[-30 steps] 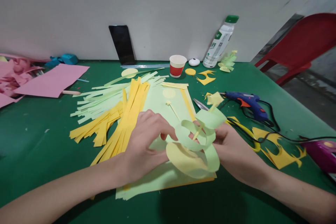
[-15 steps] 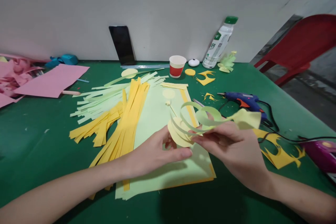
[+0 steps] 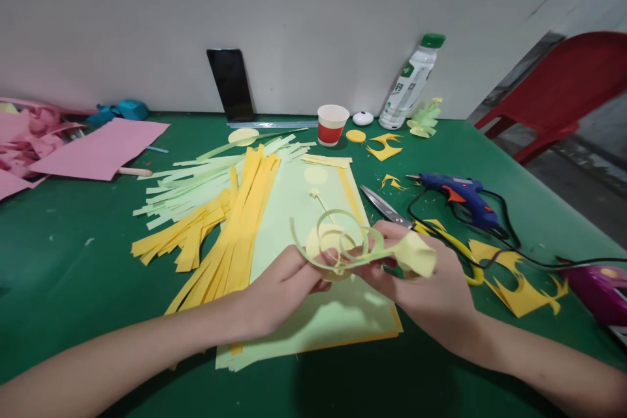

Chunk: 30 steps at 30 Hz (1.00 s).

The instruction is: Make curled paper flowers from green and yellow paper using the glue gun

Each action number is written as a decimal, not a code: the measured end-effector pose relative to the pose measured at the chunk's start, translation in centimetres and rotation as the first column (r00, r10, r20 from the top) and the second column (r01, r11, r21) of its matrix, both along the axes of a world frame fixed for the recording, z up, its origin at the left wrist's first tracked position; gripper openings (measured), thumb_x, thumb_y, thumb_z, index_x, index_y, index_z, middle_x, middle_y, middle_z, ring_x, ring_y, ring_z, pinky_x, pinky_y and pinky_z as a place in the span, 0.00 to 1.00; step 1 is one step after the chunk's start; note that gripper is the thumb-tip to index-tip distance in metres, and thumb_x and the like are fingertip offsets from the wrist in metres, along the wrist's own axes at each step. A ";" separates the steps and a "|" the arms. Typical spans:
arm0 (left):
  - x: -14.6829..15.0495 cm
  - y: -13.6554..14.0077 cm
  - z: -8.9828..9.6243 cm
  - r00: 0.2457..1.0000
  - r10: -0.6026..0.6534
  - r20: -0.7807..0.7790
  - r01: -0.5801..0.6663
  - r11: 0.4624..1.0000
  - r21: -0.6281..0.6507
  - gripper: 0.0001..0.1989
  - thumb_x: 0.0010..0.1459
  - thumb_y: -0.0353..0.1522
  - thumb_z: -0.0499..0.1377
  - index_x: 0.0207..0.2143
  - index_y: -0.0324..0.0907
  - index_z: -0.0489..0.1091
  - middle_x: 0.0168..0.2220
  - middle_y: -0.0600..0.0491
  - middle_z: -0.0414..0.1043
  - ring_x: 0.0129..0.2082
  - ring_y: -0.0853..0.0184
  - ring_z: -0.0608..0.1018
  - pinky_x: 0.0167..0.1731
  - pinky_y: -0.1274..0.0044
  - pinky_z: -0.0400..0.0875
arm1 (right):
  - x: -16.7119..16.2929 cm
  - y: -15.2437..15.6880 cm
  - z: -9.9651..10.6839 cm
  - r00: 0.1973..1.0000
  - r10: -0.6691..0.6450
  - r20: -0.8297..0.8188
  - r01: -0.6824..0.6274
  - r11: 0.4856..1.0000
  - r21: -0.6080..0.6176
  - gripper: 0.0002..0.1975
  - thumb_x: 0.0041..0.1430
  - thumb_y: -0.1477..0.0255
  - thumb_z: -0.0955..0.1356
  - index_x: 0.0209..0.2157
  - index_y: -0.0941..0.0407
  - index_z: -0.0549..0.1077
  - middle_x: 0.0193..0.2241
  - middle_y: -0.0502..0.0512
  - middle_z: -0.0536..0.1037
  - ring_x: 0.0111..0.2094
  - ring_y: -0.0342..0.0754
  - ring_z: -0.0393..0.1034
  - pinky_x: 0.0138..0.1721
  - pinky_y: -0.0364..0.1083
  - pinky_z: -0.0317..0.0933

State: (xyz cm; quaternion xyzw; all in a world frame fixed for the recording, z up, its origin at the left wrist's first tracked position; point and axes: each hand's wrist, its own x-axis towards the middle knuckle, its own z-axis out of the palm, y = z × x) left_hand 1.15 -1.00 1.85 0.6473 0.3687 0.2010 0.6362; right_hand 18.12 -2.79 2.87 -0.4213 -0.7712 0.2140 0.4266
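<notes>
1. Your left hand [image 3: 279,287] pinches the pale-yellow paper disc [image 3: 329,240], fingers closed on its near edge above the light-green sheet [image 3: 313,313].
2. The curled green paper strip [image 3: 343,235] loops over the disc: light, floppy, easily creased, so grip it by its ends.
3. Your right hand [image 3: 431,287] clamps the strip's right end, near the scissors [image 3: 386,207].

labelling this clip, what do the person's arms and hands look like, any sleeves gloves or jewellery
Both forearms are bare right to the bottom edge of the picture, with no sleeves in view. The left hand and right hand wear no gloves. No ring, watch or bracelet shows. Nails look short and unpainted.
</notes>
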 end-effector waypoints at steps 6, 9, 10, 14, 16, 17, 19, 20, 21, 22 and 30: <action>-0.3 -0.1 -0.3 0.986 0.122 -0.116 -0.141 0.976 -0.165 0.16 0.52 0.45 0.47 0.23 0.41 0.56 0.24 0.58 0.53 0.24 0.72 0.57 0.26 0.77 0.54 | 0.9 0.3 0.6 0.996 -0.046 -0.076 0.030 0.980 -0.197 0.15 0.44 0.73 0.72 0.37 0.52 0.71 0.23 0.47 0.61 0.24 0.40 0.56 0.21 0.40 0.53; -0.3 -0.1 -0.3 0.984 0.078 -0.162 -0.109 0.975 -0.193 0.18 0.52 0.46 0.47 0.23 0.41 0.56 0.25 0.57 0.53 0.25 0.71 0.58 0.28 0.76 0.56 | 1.4 0.3 1.2 0.995 0.014 -0.096 -0.034 0.979 -0.202 0.23 0.48 0.70 0.71 0.47 0.46 0.67 0.28 0.48 0.60 0.27 0.41 0.55 0.24 0.40 0.55; -0.3 -0.1 -0.3 0.987 0.039 -0.155 -0.067 0.980 -0.185 0.19 0.53 0.47 0.47 0.22 0.41 0.56 0.24 0.57 0.53 0.25 0.71 0.58 0.28 0.76 0.56 | 1.5 0.2 1.4 0.995 0.045 -0.088 -0.061 0.979 -0.192 0.22 0.49 0.71 0.70 0.48 0.45 0.67 0.29 0.48 0.61 0.28 0.41 0.56 0.26 0.40 0.56; -0.1 0.0 -0.1 0.990 -0.063 -0.123 0.044 0.988 -0.151 0.18 0.55 0.43 0.45 0.20 0.41 0.53 0.22 0.58 0.51 0.23 0.72 0.56 0.26 0.77 0.53 | 1.3 0.1 1.6 0.992 0.099 -0.081 -0.109 0.985 -0.136 0.12 0.52 0.77 0.68 0.38 0.48 0.73 0.29 0.49 0.64 0.31 0.39 0.60 0.28 0.38 0.58; 0.0 0.1 0.1 0.991 -0.084 -0.103 0.070 0.989 -0.129 0.15 0.55 0.40 0.44 0.20 0.41 0.52 0.21 0.59 0.50 0.23 0.72 0.55 0.25 0.77 0.51 | 1.1 0.1 1.6 0.989 0.102 -0.103 -0.114 0.987 -0.115 0.09 0.51 0.79 0.68 0.31 0.50 0.75 0.27 0.48 0.64 0.30 0.38 0.61 0.29 0.36 0.59; 0.0 0.2 0.2 0.992 -0.087 -0.094 0.076 0.990 -0.115 0.14 0.54 0.39 0.44 0.20 0.42 0.51 0.21 0.59 0.49 0.23 0.72 0.54 0.24 0.77 0.50 | 1.0 0.1 1.6 0.987 0.108 -0.116 -0.121 0.987 -0.107 0.09 0.51 0.80 0.68 0.29 0.51 0.75 0.26 0.48 0.64 0.30 0.37 0.61 0.29 0.36 0.59; 0.0 0.2 0.3 0.993 -0.075 -0.094 0.067 0.993 -0.093 0.13 0.53 0.38 0.44 0.19 0.42 0.49 0.21 0.59 0.48 0.23 0.72 0.54 0.23 0.77 0.49 | 0.9 0.1 1.7 0.983 0.126 -0.132 -0.139 0.985 -0.101 0.10 0.49 0.82 0.68 0.28 0.51 0.75 0.25 0.47 0.65 0.28 0.36 0.62 0.28 0.35 0.60; 0.0 0.2 0.4 0.993 -0.065 -0.099 0.056 0.995 -0.085 0.12 0.52 0.38 0.44 0.19 0.42 0.49 0.21 0.59 0.48 0.23 0.72 0.53 0.23 0.78 0.49 | 0.9 0.1 1.8 0.982 0.136 -0.134 -0.150 0.984 -0.098 0.11 0.48 0.83 0.68 0.28 0.52 0.76 0.25 0.47 0.65 0.27 0.36 0.62 0.27 0.34 0.60; 0.1 0.1 0.3 0.993 -0.053 -0.105 0.045 0.996 -0.083 0.12 0.52 0.38 0.44 0.19 0.42 0.49 0.21 0.59 0.48 0.23 0.72 0.53 0.23 0.78 0.49 | 0.8 0.0 1.8 0.980 0.144 -0.136 -0.158 0.983 -0.098 0.12 0.48 0.84 0.68 0.28 0.52 0.76 0.25 0.47 0.66 0.27 0.35 0.63 0.27 0.34 0.60; 0.1 0.1 0.3 0.993 -0.043 -0.112 0.033 0.996 -0.086 0.13 0.52 0.39 0.44 0.19 0.42 0.49 0.21 0.59 0.48 0.23 0.72 0.54 0.23 0.78 0.49 | 0.8 0.0 1.8 0.979 0.150 -0.139 -0.164 0.982 -0.097 0.13 0.47 0.85 0.68 0.29 0.52 0.77 0.24 0.47 0.66 0.26 0.35 0.63 0.27 0.33 0.60; 0.0 0.2 -1.1 0.994 0.049 -0.101 -0.061 0.991 -0.116 0.21 0.56 0.45 0.47 0.18 0.42 0.50 0.19 0.59 0.48 0.22 0.72 0.54 0.23 0.78 0.50 | 1.0 0.0 1.2 0.970 0.165 -0.176 -0.187 0.975 -0.120 0.15 0.47 0.84 0.68 0.33 0.51 0.76 0.27 0.48 0.70 0.29 0.39 0.66 0.29 0.38 0.63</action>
